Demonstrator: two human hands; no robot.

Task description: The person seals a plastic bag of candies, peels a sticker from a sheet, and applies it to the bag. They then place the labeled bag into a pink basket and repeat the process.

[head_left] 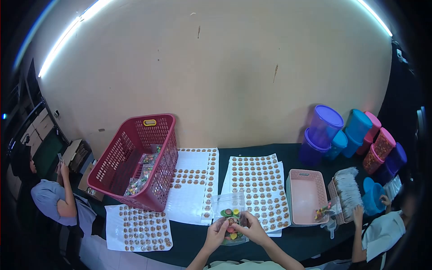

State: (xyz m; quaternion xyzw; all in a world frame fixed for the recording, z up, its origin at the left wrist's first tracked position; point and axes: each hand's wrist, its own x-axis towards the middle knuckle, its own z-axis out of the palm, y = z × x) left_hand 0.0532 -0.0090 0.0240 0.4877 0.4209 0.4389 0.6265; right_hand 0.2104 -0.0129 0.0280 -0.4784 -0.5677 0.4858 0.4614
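Note:
A clear plastic bag (228, 201) of colourful sweets is held upright between my two hands at the table's front edge. My left hand (217, 232) grips its left side, and my right hand (254, 230) grips its right side. Both thumbs press near a round brown sticker (232, 221) on the bag's front. Green, yellow and red sweets (231, 235) show around the sticker. Behind the bag lies a sheet of matching round stickers (258, 189). The fingers behind the bag are hidden.
A maroon basket (167, 155) with filled bags stands left, among more sticker sheets (139, 227). To the right are a pink tray (307, 195), a basket of stacked clear bags (348, 193) and lidded tubs (326, 123). One person (63, 202) stands left, another (382, 234) works right.

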